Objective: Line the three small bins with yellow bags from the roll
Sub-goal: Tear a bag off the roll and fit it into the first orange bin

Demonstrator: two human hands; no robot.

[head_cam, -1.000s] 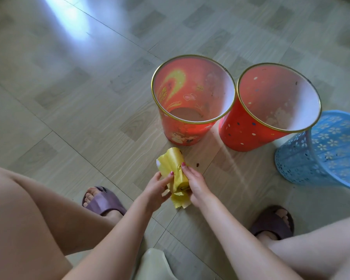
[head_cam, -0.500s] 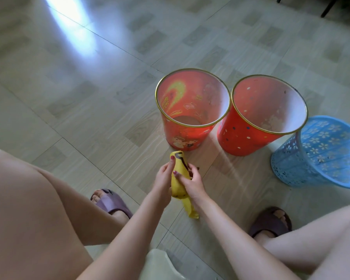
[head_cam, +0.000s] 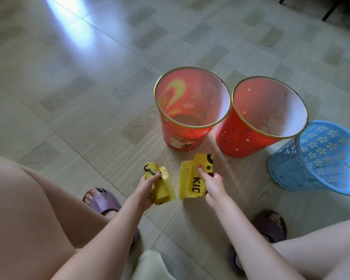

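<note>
Left hand (head_cam: pixel 144 187): fingers curled round the roll of yellow bags (head_cam: pixel 158 181), thumb laid across its upper part; roll held above the tiled floor (head_cam: pixel 73 102), a loose flap hanging off its right side.

Right hand (head_cam: pixel 211 183): thumb and fingers pinching 1 folded yellow bag (head_cam: pixel 191 181), black lettering showing on its face; the bag hangs apart from the roll, a clear gap between the 2.

Bins, 3, standing on the floor just beyond the hands, all open and unlined: orange bin with gold rim (head_cam: pixel 190 134), printed figures on its side; red dotted bin with gold rim (head_cam: pixel 249 136) just beside it on the right, rims nearly touching; blue lattice bin (head_cam: pixel 319 160) further right, its rim tucked behind the red one.

Feet: 2 purple slippers, left slipper (head_cam: pixel 101 201) and right slipper (head_cam: pixel 271 223), on the floor below the hands; bare knees at either edge.
</note>
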